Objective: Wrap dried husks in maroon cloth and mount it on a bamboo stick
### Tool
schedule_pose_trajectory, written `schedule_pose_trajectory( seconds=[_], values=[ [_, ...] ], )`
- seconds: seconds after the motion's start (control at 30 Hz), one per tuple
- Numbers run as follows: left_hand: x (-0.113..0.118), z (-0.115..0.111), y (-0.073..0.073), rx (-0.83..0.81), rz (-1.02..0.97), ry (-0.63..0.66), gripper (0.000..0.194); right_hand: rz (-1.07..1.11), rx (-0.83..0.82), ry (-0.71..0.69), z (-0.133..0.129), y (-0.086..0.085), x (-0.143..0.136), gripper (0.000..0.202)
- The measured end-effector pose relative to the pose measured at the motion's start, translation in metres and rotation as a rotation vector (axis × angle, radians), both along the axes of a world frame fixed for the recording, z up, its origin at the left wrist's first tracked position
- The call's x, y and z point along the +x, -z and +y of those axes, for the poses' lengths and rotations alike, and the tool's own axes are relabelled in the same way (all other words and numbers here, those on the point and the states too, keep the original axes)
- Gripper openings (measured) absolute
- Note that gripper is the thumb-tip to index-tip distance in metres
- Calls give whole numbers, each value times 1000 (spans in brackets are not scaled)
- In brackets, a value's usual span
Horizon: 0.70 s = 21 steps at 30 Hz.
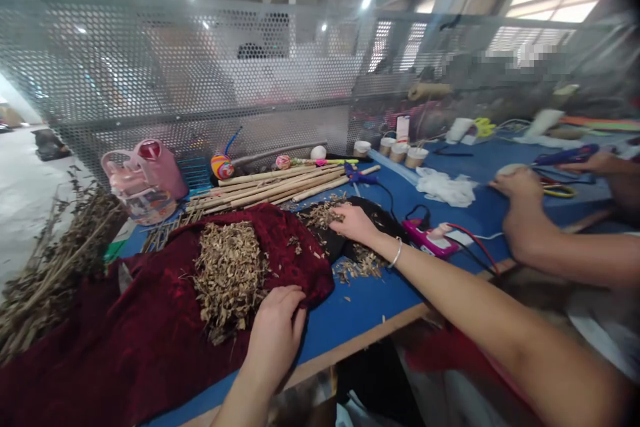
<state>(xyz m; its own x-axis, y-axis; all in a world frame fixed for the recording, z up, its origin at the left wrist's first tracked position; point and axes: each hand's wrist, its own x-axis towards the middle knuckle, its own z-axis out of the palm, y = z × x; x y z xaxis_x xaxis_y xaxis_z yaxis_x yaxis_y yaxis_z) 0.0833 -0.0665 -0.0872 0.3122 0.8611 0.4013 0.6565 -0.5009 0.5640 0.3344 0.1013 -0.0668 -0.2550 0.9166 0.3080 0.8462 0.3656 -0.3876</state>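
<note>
My left hand (277,327) is curled at the near edge of a burgundy velvet cloth (135,320), its fingers closed on the fabric. Just beyond it, a thick heap of dried plant bits (230,273) lies on the cloth. My right hand (356,223), with a bracelet at the wrist, reaches over a black cloth (373,213). Its fingertips are pressed together on more dried plant bits (323,213) there. Loose bits (363,263) are scattered on the blue table beside the black cloth.
Wooden sticks (280,187), a blue glue gun (360,175) and a pink watering can (157,167) stand behind the cloths. Dried stalks (55,247) lie left. A magenta power strip (433,240), white plastic (445,187) and a co-worker's hands (520,183) are right. Perforated metal screen (200,73) behind.
</note>
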Motion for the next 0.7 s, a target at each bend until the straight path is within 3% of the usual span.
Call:
schedule_pose_trajectory(
  seconds=[0.13, 0.33, 0.53, 0.7],
  values=[
    [0, 0, -2, -4, -6, -15, 17, 426, -193, 220, 14, -10, 15, 35],
    [-1, 1, -2, -45, -10, -4, 17, 707, -331, 265, 11, -17, 19, 47],
    [17, -11, -30, -124, 119, -48, 33, 948, -453, 255, 8, -17, 15, 32],
    [18, -26, -40, -62, 80, 59, 27, 1232, -601, 283, 18, -39, 4, 14]
  ],
)
